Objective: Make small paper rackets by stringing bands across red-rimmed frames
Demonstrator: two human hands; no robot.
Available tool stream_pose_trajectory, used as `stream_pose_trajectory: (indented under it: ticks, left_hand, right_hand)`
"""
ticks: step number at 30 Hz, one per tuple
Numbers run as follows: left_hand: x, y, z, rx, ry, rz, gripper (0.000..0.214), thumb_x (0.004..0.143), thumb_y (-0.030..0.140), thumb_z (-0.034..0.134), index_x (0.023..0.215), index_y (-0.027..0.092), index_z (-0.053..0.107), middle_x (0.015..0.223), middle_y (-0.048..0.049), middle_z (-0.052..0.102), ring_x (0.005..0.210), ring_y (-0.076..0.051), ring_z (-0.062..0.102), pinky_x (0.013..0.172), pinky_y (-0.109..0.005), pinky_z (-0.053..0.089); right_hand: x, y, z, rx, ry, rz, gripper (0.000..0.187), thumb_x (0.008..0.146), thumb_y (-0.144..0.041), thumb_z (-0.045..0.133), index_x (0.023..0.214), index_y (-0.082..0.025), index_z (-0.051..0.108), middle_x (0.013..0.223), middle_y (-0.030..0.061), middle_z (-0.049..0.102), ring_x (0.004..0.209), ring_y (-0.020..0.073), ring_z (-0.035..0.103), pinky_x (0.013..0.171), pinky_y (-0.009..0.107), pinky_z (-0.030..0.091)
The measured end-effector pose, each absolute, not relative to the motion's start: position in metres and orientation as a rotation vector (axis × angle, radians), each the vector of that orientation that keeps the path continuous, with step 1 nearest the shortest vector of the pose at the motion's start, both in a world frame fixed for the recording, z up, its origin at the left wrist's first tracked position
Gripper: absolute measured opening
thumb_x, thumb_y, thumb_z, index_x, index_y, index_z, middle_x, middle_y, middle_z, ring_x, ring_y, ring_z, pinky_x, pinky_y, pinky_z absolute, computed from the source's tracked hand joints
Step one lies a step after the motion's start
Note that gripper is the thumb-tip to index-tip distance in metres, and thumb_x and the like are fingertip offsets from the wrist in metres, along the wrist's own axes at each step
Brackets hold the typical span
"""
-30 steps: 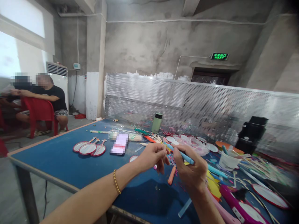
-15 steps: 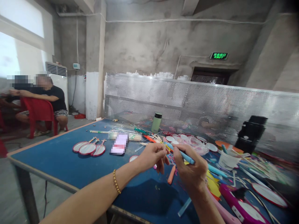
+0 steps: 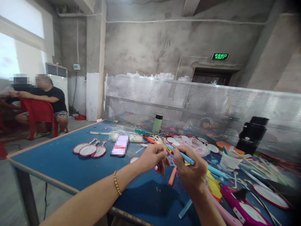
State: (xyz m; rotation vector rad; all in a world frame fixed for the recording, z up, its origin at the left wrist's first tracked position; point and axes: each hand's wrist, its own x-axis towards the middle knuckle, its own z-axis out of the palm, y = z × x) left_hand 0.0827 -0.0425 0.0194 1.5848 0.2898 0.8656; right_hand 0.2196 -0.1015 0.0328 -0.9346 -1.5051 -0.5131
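The blue pen-shaped tool (image 3: 188,159) is in the right hand (image 3: 194,168), above the table and near the middle of the work area. Its long axis slopes across the view; the front end points left, toward the left hand (image 3: 155,155), and the rear end points right and toward the wearer. The right thumb and fingers grip the barrel. The left thumb and index finger pinch a small pale piece (image 3: 165,143), which stands nearly upright; the other left fingers curl below. Contact between the tool's front end and the piece cannot be determined.

Beneath the hands, one orange cylinder (image 3: 172,176) lies on the table (image 3: 58,163). One translucent light-blue stick (image 3: 185,209) lies nearer the wearer.

Clearance is on the left: blue surface extends from the left forearm to three red-rimmed round paddles (image 3: 87,150), which overlap with handles pointing away. One phone (image 3: 119,146) lies between them and the hands. The table's near edge passes beneath the left forearm.

The right side is crowded: one white cup (image 3: 229,162) holding tools and one purple device (image 3: 249,210). One green bottle (image 3: 157,125) stands beyond the hands, before the perforated metal panel (image 3: 145,97).
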Motion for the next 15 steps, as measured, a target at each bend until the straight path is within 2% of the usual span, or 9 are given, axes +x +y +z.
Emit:
stream_pose_trajectory:
  ticks: [8, 15]
  left_hand:
    - [0.0818, -0.0427, 0.0218, 1.574, 0.287, 0.874, 0.016, 0.083, 0.030, 0.053, 0.077, 0.015, 0.047, 0.064, -0.0006, 0.062, 0.037, -0.011, 0.058, 0.033, -0.017, 0.040]
    - [0.0815, -0.0436, 0.0225, 1.572, 0.298, 0.869, 0.013, 0.083, 0.027, 0.051, 0.081, 0.016, 0.047, 0.068, -0.0019, 0.064, 0.037, -0.011, 0.058, 0.033, -0.018, 0.040]
  right_hand:
    - [0.2170, -0.1024, 0.0337, -0.915, -1.556, -0.483, 0.012, 0.086, -0.020, 0.059, 0.079, -0.019, 0.068, 0.070, 0.0010, 0.071, 0.060, 0.0131, 0.065, 0.055, 0.024, 0.049]
    - [0.2167, -0.1045, 0.0347, -0.939, -1.532, -0.501, 0.012, 0.086, -0.019, 0.060, 0.077, -0.018, 0.068, 0.070, 0.0007, 0.071, 0.059, 0.0123, 0.064, 0.053, 0.022, 0.047]
